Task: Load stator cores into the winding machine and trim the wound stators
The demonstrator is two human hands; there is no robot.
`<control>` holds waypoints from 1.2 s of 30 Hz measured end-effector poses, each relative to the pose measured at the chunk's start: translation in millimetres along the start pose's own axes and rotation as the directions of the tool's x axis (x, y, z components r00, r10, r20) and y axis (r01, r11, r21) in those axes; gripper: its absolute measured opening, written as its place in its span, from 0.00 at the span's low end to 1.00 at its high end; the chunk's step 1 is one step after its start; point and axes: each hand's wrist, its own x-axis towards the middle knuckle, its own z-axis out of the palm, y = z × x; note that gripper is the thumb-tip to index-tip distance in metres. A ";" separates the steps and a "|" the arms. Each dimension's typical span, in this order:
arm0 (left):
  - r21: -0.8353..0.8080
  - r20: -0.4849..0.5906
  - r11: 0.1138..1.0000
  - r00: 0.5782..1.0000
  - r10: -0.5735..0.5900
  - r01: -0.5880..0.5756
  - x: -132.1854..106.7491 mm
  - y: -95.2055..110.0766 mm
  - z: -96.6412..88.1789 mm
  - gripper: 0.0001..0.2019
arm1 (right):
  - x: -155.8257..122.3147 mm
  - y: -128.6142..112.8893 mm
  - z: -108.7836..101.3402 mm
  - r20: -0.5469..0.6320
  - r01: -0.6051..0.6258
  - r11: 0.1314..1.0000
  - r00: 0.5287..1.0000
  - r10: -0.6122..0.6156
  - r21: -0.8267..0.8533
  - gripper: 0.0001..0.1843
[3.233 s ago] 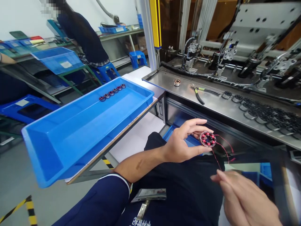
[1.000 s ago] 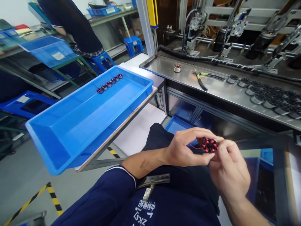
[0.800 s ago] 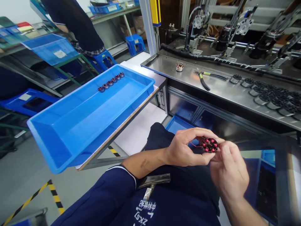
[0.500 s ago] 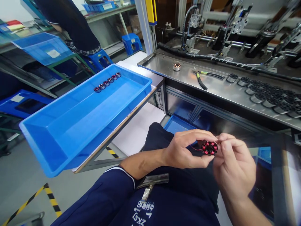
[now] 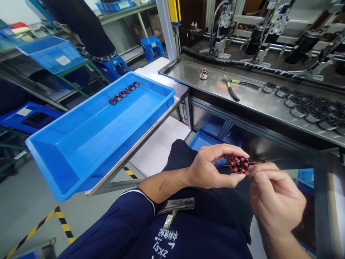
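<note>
Between the thumb and forefinger of my left hand [image 5: 212, 167] is a round motor stator [image 5: 239, 164], black with red windings, its face turned up towards me. Thin red wire ends stick out of it on the left and on the right. Just right of the stator, my right hand [image 5: 276, 194] is closed in a pinch at a thin wire end. Both hands are above my lap. A row of several similar stators [image 5: 123, 94] stands in the blue tray [image 5: 99, 122] on my left.
On the metal ledge ahead are a copper-wound stator [image 5: 204, 74], green-and-black pliers [image 5: 234, 89] and, at the right, many black-topped stator cores [image 5: 299, 109]. Machine fixtures [image 5: 223, 21] stand behind the ledge. A person in dark clothes [image 5: 83, 28] sits at the back left by another blue bin [image 5: 51, 54].
My right hand has moved slightly right and down, away from the stator's upper edge. The stator now faces me more fully, and my left hand has risen a little.
</note>
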 end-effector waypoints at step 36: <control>-0.311 0.123 0.923 0.973 -0.197 0.226 -1.6 19.9 13.3 0.18 | 12.8 -9.5 -26.8 0.267 0.436 0.885 0.883 -0.386 -0.163 0.29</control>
